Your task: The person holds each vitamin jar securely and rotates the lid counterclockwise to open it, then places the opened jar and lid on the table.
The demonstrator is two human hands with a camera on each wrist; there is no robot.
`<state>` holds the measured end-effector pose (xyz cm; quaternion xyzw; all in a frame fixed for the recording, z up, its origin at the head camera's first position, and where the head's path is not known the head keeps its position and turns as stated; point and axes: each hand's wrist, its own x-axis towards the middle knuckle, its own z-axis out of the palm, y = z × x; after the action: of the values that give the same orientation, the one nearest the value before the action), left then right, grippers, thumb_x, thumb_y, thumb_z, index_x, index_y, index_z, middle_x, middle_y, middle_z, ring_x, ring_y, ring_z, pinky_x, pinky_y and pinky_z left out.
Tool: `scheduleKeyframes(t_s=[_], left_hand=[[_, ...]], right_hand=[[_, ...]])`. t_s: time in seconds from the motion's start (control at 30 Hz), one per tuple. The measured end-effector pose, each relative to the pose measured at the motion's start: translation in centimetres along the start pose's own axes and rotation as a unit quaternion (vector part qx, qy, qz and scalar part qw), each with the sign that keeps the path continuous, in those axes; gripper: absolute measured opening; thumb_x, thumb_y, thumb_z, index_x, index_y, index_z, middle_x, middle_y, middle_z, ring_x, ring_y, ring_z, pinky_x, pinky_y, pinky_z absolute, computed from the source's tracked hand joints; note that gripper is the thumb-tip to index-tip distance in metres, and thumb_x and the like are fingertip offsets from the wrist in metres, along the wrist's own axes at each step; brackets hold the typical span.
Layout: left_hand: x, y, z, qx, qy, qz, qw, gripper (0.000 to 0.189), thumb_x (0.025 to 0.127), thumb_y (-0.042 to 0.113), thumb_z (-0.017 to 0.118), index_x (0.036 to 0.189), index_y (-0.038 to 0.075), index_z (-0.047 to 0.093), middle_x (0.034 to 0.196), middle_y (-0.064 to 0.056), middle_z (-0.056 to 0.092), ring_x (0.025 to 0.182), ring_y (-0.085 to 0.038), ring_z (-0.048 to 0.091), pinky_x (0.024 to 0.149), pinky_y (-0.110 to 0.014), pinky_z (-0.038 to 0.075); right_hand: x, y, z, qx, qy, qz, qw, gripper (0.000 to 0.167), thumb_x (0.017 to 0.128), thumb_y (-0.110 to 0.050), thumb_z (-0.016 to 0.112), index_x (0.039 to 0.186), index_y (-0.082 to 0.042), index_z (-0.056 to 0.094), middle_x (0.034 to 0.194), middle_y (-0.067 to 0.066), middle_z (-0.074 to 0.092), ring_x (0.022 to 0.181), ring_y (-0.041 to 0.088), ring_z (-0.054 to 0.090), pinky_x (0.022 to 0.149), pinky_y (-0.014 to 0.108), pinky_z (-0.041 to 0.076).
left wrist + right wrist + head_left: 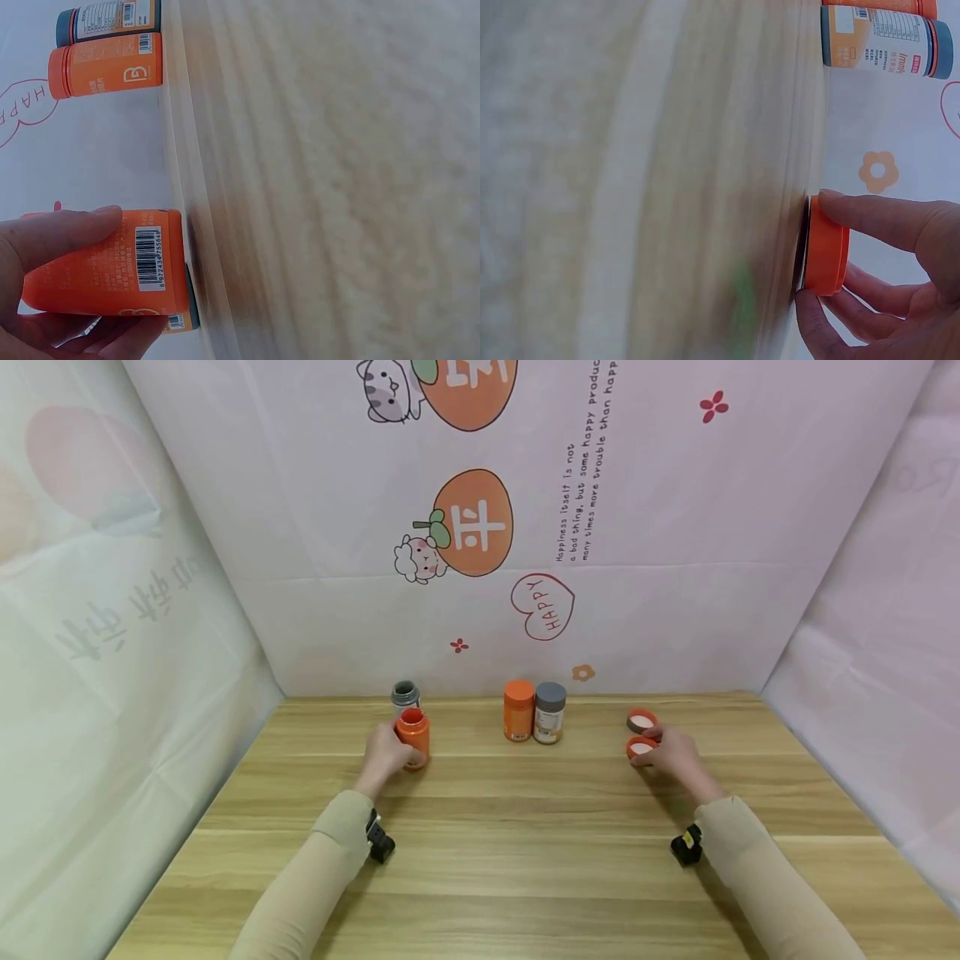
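Observation:
My left hand grips an orange bottle that stands uncapped, its mouth facing up. In the left wrist view, thumb and fingers lie on either side of this bottle, and a barcode shows on it. Just behind it is a grey bottle, also without a cap and partly hidden. With thumb and fingers my right hand pinches an orange cap by its edge, inner side up. Whether that cap touches the table cannot be told. A second cap, grey on its side with an orange rim, lies just behind it.
Side by side near the back wall stand a capped orange bottle and a capped grey-lidded bottle, between the two hands. A printed white cloth rises behind the wooden table, with cloth on both sides too.

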<state>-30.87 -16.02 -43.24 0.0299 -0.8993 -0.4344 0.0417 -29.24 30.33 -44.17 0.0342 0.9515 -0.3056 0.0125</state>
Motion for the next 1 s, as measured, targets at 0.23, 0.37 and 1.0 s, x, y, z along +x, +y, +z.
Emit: scheduleKeyframes(t_s=[0.23,0.37,1.0], left_hand=[[0.3,-0.4,-0.2,-0.003,0.007,0.001,1.0000,0.052,0.058,0.001,0.081,0.107,-0.001,0.063,0.102,-0.018,0.067,0.089,-0.029,0.061,0.086,-0.044,0.049],[0.4,-0.6,-0.5,0.001,0.009,-0.004,1.0000,0.053,0.058,0.002,0.081,0.107,-0.001,0.063,0.102,-0.018,0.067,0.089,-0.029,0.061,0.086,-0.044,0.049],[0.7,-0.9,-1.4,0.019,0.018,-0.012,0.9996,0.052,0.060,0.003,0.080,0.108,-0.005,0.060,0.103,-0.021,0.066,0.092,-0.032,0.061,0.087,-0.045,0.048]], right_hand=[[-0.4,-0.1,-0.3,0.005,0.024,-0.003,0.9997,0.060,0.069,-0.015,0.080,0.118,0.011,0.055,0.114,0.033,0.057,0.098,0.041,0.054,0.083,0.047,0.045],[-0.5,-0.1,-0.4,0.005,0.019,-0.004,0.9998,0.061,0.070,-0.013,0.079,0.120,0.012,0.053,0.117,0.035,0.055,0.101,0.043,0.053,0.086,0.051,0.044],[0.2,0.5,-0.4,0.017,0.014,0.018,0.9996,0.063,0.071,-0.011,0.078,0.123,0.013,0.050,0.116,0.034,0.054,0.101,0.041,0.052,0.087,0.050,0.045]])
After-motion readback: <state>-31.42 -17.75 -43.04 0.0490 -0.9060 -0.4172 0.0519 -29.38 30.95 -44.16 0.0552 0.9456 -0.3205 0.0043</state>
